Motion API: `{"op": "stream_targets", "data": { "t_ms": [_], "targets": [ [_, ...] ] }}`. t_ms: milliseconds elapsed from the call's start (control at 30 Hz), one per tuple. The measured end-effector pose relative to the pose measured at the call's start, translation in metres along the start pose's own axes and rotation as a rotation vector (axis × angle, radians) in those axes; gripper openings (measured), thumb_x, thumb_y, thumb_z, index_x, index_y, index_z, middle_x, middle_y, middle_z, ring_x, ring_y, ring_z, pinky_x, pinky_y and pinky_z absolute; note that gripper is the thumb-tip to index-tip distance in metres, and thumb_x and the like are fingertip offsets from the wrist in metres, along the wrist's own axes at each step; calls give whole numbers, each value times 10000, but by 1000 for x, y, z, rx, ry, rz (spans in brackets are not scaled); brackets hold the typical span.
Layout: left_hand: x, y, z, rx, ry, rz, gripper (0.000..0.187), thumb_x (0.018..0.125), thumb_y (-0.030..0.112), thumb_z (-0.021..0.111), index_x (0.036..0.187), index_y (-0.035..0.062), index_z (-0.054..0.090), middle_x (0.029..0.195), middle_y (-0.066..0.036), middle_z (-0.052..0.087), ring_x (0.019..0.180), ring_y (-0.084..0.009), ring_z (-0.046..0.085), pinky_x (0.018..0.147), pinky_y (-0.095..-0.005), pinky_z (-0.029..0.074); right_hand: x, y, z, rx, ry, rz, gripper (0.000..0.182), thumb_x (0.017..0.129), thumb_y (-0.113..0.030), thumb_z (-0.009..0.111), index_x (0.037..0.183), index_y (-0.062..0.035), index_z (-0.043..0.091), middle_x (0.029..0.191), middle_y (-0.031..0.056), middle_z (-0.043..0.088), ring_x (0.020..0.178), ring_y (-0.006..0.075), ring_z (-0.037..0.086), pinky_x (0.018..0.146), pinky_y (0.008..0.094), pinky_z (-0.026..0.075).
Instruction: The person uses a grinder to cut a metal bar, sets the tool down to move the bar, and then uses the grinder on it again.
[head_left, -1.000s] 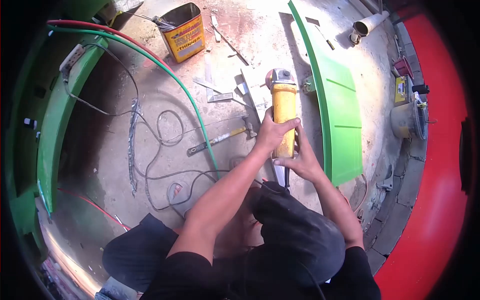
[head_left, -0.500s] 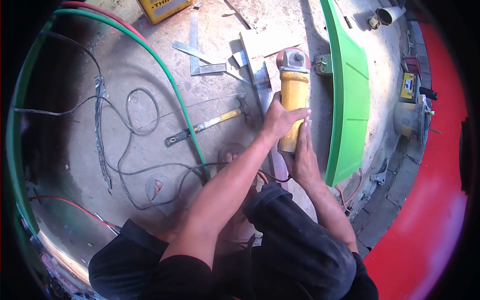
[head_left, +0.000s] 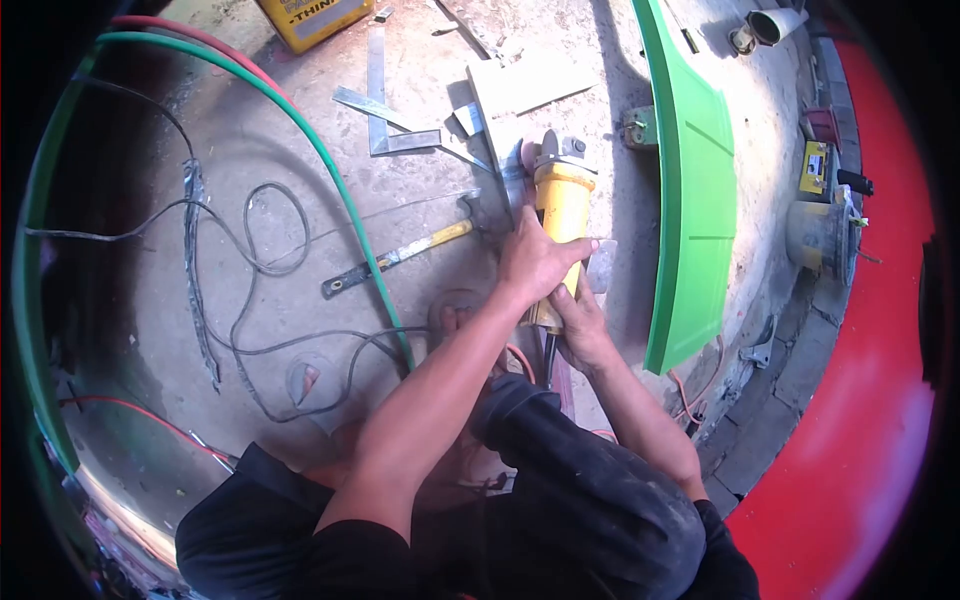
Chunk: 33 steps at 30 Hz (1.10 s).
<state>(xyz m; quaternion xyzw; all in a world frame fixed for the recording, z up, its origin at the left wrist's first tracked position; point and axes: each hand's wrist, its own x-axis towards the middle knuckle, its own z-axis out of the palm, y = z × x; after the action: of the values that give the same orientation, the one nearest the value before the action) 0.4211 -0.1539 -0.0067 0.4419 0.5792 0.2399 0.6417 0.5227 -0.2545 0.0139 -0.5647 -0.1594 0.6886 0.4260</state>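
Observation:
A yellow angle grinder (head_left: 565, 200) is held in both hands, its metal head and disc pointing away from me. The fingers of my left hand (head_left: 532, 262) wrap round the middle of its body, thumb across the top. Lower down, my right hand (head_left: 583, 325) grips the rear end, near where the black cord leaves. The disc edge is close to a long metal bar (head_left: 512, 160) on the concrete floor. A flat pale board (head_left: 530, 85) lies at the far end of that bar.
A hammer (head_left: 420, 243), metal squares (head_left: 410, 140), green hose (head_left: 330, 165) and looped black cable (head_left: 250, 260) lie to the left. A bright green panel (head_left: 695, 210) stands to the right, with a red surface (head_left: 850, 400) beyond. A yellow container (head_left: 320, 20) is at the top.
The grinder has turned on its side and moved slightly left and nearer me, with both hands still on it. Its disc now shows edge-on at the left of the head.

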Motion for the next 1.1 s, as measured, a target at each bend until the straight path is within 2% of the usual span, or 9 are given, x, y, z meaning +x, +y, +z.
{"op": "stream_targets", "data": {
  "t_ms": [167, 300, 367, 400, 467, 500, 633, 767, 1100],
  "targets": [
    [-24, 7, -6, 129, -103, -87, 868, 744, 454, 848, 1256, -127, 454, 1141, -313, 647, 1057, -370, 684, 906, -430, 538, -26, 14, 6, 151, -41, 37, 818, 999, -398, 648, 1608, -129, 172, 1512, 103, 430, 1359, 255, 489, 1113, 434, 434],
    [-27, 10, -15, 233, -87, -75, 877, 753, 462, 839, 1272, -124, 444, 1145, -315, 651, 1072, -391, 680, 917, -438, 533, -20, 30, -17, 359, 39, 138, 663, 1025, -339, 624, 1563, -97, 321, 1476, 106, 481, 1317, 246, 529, 1081, 435, 452],
    [-28, 10, -20, 229, -117, -94, 878, 752, 464, 839, 1276, -120, 445, 1150, -316, 650, 1073, -389, 680, 918, -435, 533, -17, 33, -47, -550, 249, -256, 586, 975, -320, 686, 1454, -43, 491, 1418, 139, 540, 1227, 250, 593, 1019, 420, 489],
    [-27, 11, -22, 220, -138, -118, 878, 751, 465, 840, 1279, -116, 447, 1155, -316, 650, 1074, -386, 680, 919, -432, 533, -19, 32, -51, -551, 250, -266, 586, 975, -320, 686, 1454, -43, 491, 1418, 139, 540, 1227, 250, 593, 1019, 420, 489],
    [-26, 5, -22, 251, -143, -112, 855, 751, 449, 845, 1274, -106, 460, 1159, -308, 650, 1073, -375, 682, 912, -430, 534, -35, 40, -56, -1226, 301, 110, 683, 842, -314, 803, 1405, -20, 549, 1328, 216, 591, 1178, 324, 627, 989, 404, 507],
    [-28, 3, -22, 242, -142, -104, 840, 751, 436, 848, 1270, -103, 467, 1156, -299, 653, 1066, -365, 684, 908, -427, 535, -35, 53, -56, -1278, 280, 62, 715, 762, -316, 869, 1327, 5, 572, 1216, 239, 643, 1092, 366, 657, 945, 425, 516],
    [-33, 2, -27, 188, -137, -103, 810, 751, 412, 856, 1261, -94, 481, 1130, -267, 662, 1045, -340, 686, 899, -412, 537, -39, 65, -54, -1035, 370, 170, 574, 751, -295, 885, 1107, 33, 578, 1097, 267, 666, 1043, 406, 659, 899, 464, 511],
    [-35, 7, -34, 205, -119, -107, 767, 768, 368, 855, 1264, -84, 483, 1118, -230, 662, 1019, -300, 683, 887, -388, 539, -40, 68, -31, -1141, 421, 186, 573, 761, -318, 882, 1076, 26, 549, 1059, 253, 661, 1033, 418, 652, 896, 468, 507],
    [-41, -4, -48, 9, -94, -84, 671, 795, 254, 849, 1261, -68, 489, 1100, -152, 650, 995, -210, 654, 866, -357, 538, -42, 64, -31, -1055, 288, 111, 476, 855, -213, 812, 1192, 3, 554, 1075, 251, 707, 1019, 362, 708, 880, 439, 539]
  ]
}}
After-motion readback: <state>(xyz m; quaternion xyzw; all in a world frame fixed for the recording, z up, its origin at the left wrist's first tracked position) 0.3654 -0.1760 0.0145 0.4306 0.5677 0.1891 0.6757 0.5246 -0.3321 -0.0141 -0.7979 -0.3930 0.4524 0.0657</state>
